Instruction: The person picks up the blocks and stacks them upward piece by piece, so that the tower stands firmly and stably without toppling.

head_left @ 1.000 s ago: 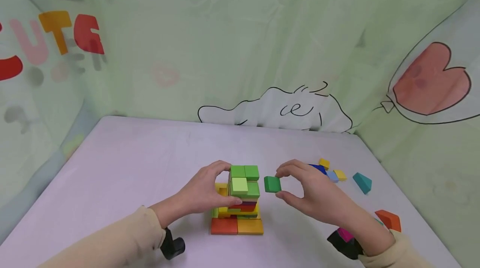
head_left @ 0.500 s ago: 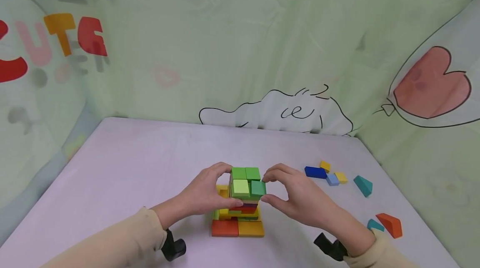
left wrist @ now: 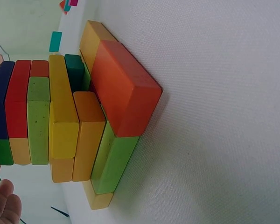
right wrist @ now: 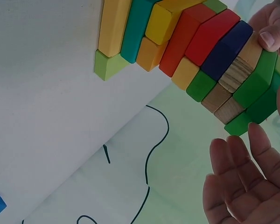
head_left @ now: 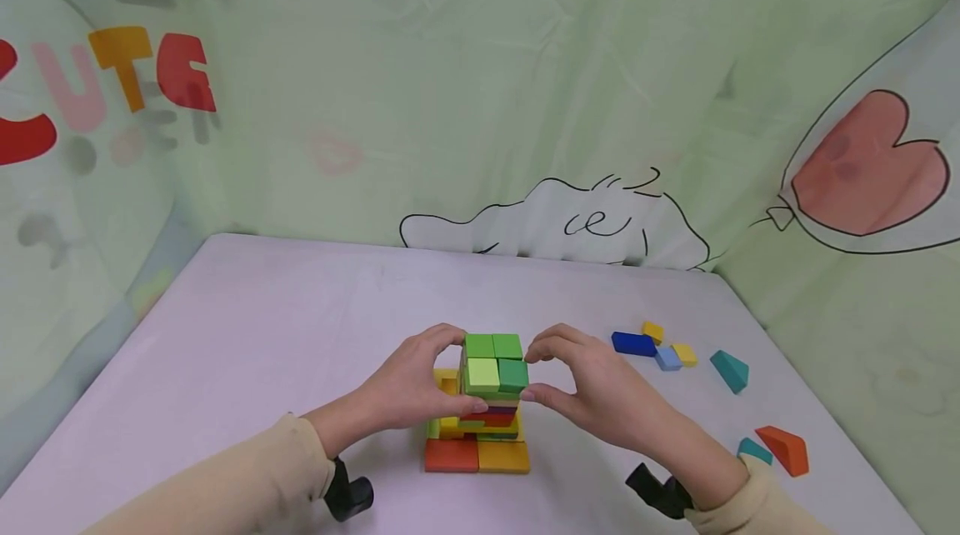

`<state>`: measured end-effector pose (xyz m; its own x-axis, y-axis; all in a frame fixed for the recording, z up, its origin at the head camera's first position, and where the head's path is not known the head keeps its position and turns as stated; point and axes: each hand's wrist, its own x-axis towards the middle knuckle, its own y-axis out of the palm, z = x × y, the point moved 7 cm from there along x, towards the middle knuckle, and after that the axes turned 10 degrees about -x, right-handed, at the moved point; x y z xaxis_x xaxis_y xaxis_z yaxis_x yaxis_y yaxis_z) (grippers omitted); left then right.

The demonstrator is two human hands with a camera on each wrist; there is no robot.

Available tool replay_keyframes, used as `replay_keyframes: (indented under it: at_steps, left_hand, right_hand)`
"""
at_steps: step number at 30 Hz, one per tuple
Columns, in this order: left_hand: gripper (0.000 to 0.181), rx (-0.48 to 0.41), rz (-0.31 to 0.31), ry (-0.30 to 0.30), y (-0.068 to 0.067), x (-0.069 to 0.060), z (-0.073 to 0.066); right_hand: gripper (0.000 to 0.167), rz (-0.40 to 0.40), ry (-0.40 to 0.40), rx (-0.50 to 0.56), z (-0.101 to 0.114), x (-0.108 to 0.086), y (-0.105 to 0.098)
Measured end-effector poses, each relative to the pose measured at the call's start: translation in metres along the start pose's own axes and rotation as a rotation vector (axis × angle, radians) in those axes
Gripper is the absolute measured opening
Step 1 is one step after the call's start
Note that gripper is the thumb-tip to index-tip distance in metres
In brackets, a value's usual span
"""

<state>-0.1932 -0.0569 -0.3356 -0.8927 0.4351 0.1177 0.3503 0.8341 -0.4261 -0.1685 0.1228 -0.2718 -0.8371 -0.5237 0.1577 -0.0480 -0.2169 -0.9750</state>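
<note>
A tower of coloured wooden blocks (head_left: 491,417) stands on the table, wide at its base, with green blocks on top. My left hand (head_left: 401,377) holds its upper left side, thumb in front and fingers behind. A dark green block (head_left: 513,375) sits at the front right of the top layer, beside a light green block (head_left: 482,374). My right hand (head_left: 600,385) has thumb and fingertips at the dark green block's right side, pinching it. In the right wrist view, the right hand's fingers (right wrist: 245,172) are bent near the tower's top, with the thumb partly cut off.
To the right lie a dark blue block (head_left: 633,343), a light blue block (head_left: 668,359), two yellow blocks (head_left: 684,354), a teal block (head_left: 731,371), another teal block (head_left: 754,450) and an orange block (head_left: 785,450). A printed curtain (head_left: 480,102) hangs behind the table.
My right hand has moved left, bringing the dark green block from beside the tower onto its top layer, where it now sits level with the light green one. The left hand has kept its hold.
</note>
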Motion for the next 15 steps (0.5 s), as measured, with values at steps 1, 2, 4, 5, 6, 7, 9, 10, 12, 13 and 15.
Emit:
replay_keyframes:
  at_steps: [1, 2, 4, 5, 6, 7, 9, 10, 12, 13, 15]
  left_hand:
    - [0.064, 0.002, -0.001, -0.001, -0.0001, 0.0, 0.0]
    - [0.064, 0.003, -0.002, -0.003, -0.0001, -0.0001, 0.0002]
    - [0.064, 0.004, -0.001, -0.004, -0.0001, -0.0002, 0.0002]
    - [0.064, 0.005, -0.001, -0.004, 0.0, -0.0002, 0.0003]
    - [0.064, 0.005, -0.001, -0.005, 0.0, -0.0001, 0.0004]
    - [0.065, 0.006, 0.0, -0.005, 0.0001, -0.0003, 0.0002]
    - [0.065, 0.006, 0.001, -0.005, 0.0002, -0.0003, 0.0001]
    - [0.065, 0.005, 0.0, -0.006, 0.0002, -0.0002, 0.0001]
    - [0.065, 0.005, -0.001, -0.006, 0.0001, -0.0002, 0.0002]
    - [0.065, 0.004, -0.002, -0.006, 0.0, -0.0002, 0.0002]
    - [0.065, 0.003, -0.001, -0.008, 0.0001, -0.0001, 0.0005]
  right_hand:
    - [0.027, -0.003, -0.001, -0.003, 0.0, 0.0001, 0.0]
    - [0.027, -0.005, -0.003, -0.004, 0.0001, 0.0003, 0.0001]
    - [0.026, -0.01, -0.009, -0.006, 0.0004, 0.0005, 0.0002]
    - [0.025, -0.011, -0.012, -0.006, 0.0006, 0.0007, 0.0002]
    - [0.025, -0.013, -0.014, -0.007, 0.0006, 0.0007, 0.0002]
    - [0.024, -0.014, -0.016, -0.008, 0.0007, 0.0008, 0.0003]
    - [0.023, -0.017, -0.02, -0.009, 0.0009, 0.0009, 0.0003]
    - [0.023, -0.017, -0.021, -0.009, 0.001, 0.001, 0.0002]
    - [0.023, -0.018, -0.022, -0.011, 0.001, 0.001, 0.0002]
    - [0.023, -0.018, -0.023, -0.012, 0.0013, 0.001, 0.0001]
    - [0.023, -0.018, -0.024, -0.02, 0.0016, 0.0007, -0.0006]
